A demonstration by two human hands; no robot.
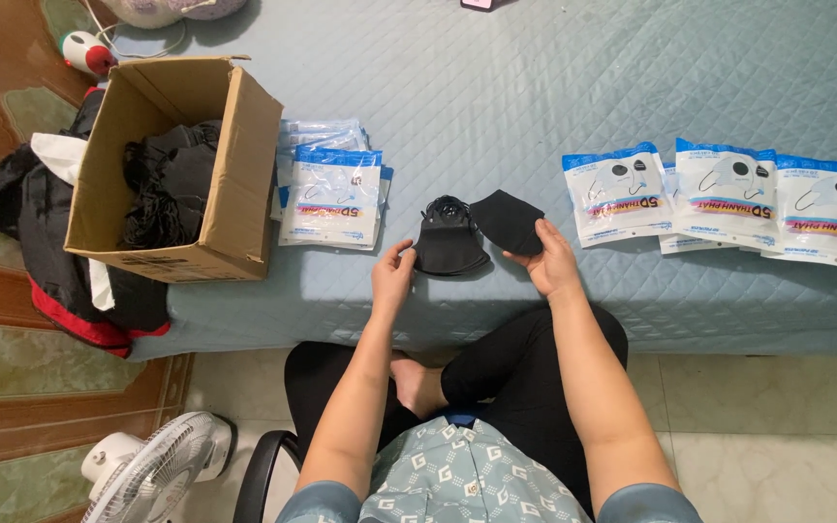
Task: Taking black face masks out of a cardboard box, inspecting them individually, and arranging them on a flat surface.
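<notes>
- It was a home, most likely a bedroom used for packing work.
- A quilted bed (pixel 632 87) served as the worktable.
- A patterned rug (pixel 2 387) lay on the tiled floor (pixel 777 426).
- Clothes (pixel 41 223) were heaped beside a carton (pixel 244 184).
- A fan (pixel 152 470) stood near the chair (pixel 259 470).

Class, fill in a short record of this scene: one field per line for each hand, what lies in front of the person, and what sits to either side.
Left hand: touching the stack of black masks
Right hand: holding a single black mask
Surface: quilted blue-grey bed cover
Left side: open cardboard box with black masks inside; pile of sealed packets beside it
Right side: row of sealed packets
Floor: white fan
</notes>
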